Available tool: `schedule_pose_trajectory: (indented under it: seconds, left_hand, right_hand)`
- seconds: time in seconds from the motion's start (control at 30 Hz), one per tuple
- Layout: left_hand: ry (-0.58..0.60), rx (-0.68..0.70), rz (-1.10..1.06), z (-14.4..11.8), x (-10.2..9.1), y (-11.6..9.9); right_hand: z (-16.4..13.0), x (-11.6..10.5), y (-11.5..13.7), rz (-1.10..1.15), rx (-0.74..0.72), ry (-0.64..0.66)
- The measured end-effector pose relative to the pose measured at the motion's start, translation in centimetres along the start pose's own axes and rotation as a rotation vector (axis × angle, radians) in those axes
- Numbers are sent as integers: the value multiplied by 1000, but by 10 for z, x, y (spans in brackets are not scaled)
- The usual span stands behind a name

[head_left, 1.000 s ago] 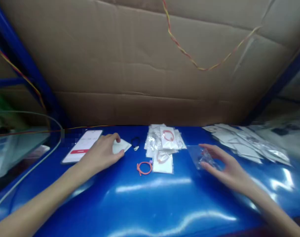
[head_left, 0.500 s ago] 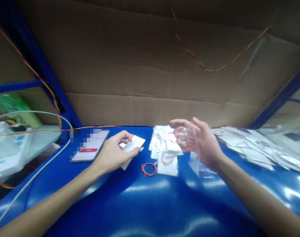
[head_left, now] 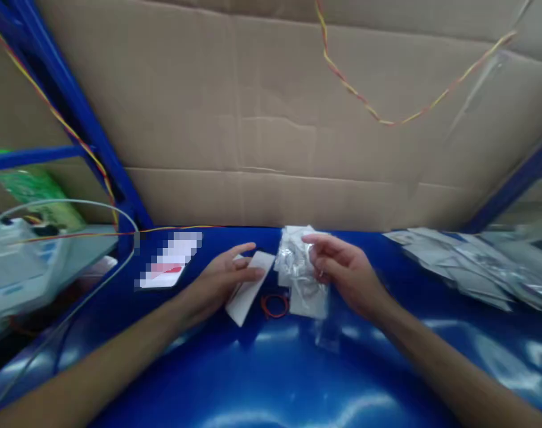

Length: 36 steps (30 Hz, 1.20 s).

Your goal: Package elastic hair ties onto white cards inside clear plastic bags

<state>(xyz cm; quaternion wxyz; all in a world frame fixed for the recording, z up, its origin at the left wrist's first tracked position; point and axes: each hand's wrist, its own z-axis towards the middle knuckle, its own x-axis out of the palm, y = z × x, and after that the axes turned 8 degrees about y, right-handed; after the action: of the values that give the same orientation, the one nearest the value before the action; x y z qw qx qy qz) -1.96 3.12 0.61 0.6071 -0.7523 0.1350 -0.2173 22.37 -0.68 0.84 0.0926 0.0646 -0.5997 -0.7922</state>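
A glossy blue tabletop (head_left: 271, 380) is filling the near part of the view, with both forearms reaching in over it from the bottom corners. The left hand (head_left: 217, 285) is pinching a white card (head_left: 249, 288) between thumb and fingers; the card is slanting down toward the table, its lower corner close to the surface. Just right of that corner, an orange loop band (head_left: 274, 305) is lying flat on the table, between the two hands. The right hand (head_left: 344, 273) is closing its fingers around the top of a clear plastic bag (head_left: 327, 321), which is hanging limp below the palm; the picture is blurred here, so the bag's mouth is hard to make out. Right beside that hand, on its left, a small pile of filled clear packets (head_left: 298, 267) is sitting on the table, touching or nearly touching the fingertips. Farther left, a phone (head_left: 170, 267) with a lit, partly pixelated screen is lying face up. Off to the right, well apart from the hands, a spread of flat white packets (head_left: 471, 264) is fanning across the table. Behind everything, a cardboard wall (head_left: 271, 119) is standing upright, with a twisted red-and-yellow wire (head_left: 387, 122) drooping across it.
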Motion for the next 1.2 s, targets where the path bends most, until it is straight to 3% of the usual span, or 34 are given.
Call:
schedule_pose_trajectory:
  seconds: [0.2,0.43,0.67,0.8,0.87,1.03,1.2]
  left_hand:
    - [11,-28,-9,3,1,10]
    - [63,-30,-76,-4,-4,6]
    - [172,-20,63,-8,6,15]
    - [136,-40,121,-7,11,19]
    - [85,-33,139,-8,13,17]
    - [62,7,159,-12,17,13]
    - [25,87,201,-12,19,15]
  right_hand:
    - [-3,7,-4,106,-42,-97]
    - [-3,3,-5,-18,-78,-301]
    - [-9,12,-6,-48,-97,-184]
    - [-15,18,-10,-137,-132,-65]
    - [-17,17,-12,-310,-225,-29]
    - [-18,11,-14,-873,-634,-72]
    - [-21,14,-13,-1080,-806,-15]
